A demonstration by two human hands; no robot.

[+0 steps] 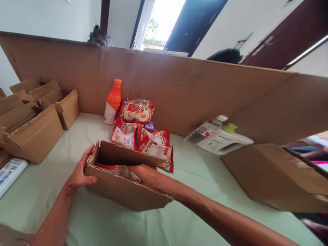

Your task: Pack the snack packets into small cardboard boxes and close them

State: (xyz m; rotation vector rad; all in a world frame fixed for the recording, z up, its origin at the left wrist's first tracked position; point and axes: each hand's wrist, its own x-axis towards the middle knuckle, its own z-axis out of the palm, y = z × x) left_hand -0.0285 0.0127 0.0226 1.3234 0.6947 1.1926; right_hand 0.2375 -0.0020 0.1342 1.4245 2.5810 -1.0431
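An open cardboard box (pixel 130 193) stands in front of me on the pale green cloth. My left hand (pixel 80 172) is closed around its left end, with the thumb on the near side. My right hand (pixel 146 175) reaches into the box, beside a red and brown snack packet (pixel 125 172) that shows partly above the near wall. Box and packet hide the right fingers, so I cannot see whether they grip it. Just behind the box lie several red snack packets (pixel 159 152) and a larger bag of rice crackers (pixel 138 112).
An orange bottle (pixel 112 102) stands at the back. Right of the snacks, a clear plastic bottle (pixel 203 131) leans near a white jug (pixel 220 141). Several open cardboard boxes (pixel 38 136) are at left, another box (pixel 271 174) at right. A cardboard wall (pixel 179 89) closes the back.
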